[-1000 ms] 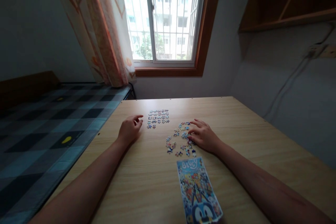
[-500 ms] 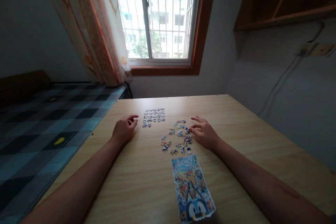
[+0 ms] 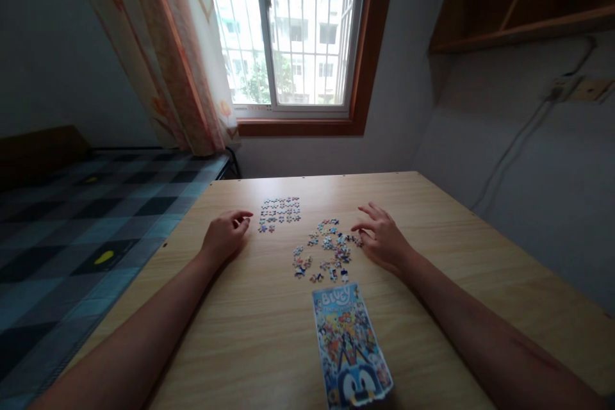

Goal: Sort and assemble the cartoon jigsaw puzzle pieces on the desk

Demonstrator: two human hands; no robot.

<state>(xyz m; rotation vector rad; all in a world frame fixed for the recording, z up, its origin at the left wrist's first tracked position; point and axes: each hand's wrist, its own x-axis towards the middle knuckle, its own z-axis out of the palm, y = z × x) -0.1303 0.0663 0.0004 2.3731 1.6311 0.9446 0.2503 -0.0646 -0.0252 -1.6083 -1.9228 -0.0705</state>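
My left hand (image 3: 225, 232) rests on the table just left of neat rows of jigsaw pieces (image 3: 280, 211). Its fingers are loosely bent, with thumb and index finger apart and nothing between them. At the right edge of a loose heap of jigsaw pieces (image 3: 342, 254) is my right hand (image 3: 382, 237), fingers spread. Its lower fingertips are close to a few pieces (image 3: 354, 239) at the heap's side; whether they touch is too small to tell. Nearer to me lies a blue Bluey puzzle box (image 3: 350, 343), picture side up.
The wooden table (image 3: 250, 327) reaches back toward a barred window (image 3: 307, 45). A bed with a checked cover (image 3: 62, 237) stands along its left side, beside a flowered curtain (image 3: 168, 45). A shelf (image 3: 519, 32) and a cable (image 3: 509, 147) are on the right wall.
My right hand has moved right, its fingers spreading more. A few pieces now show to the right of the heap, by its fingertips. My left hand stays in place.
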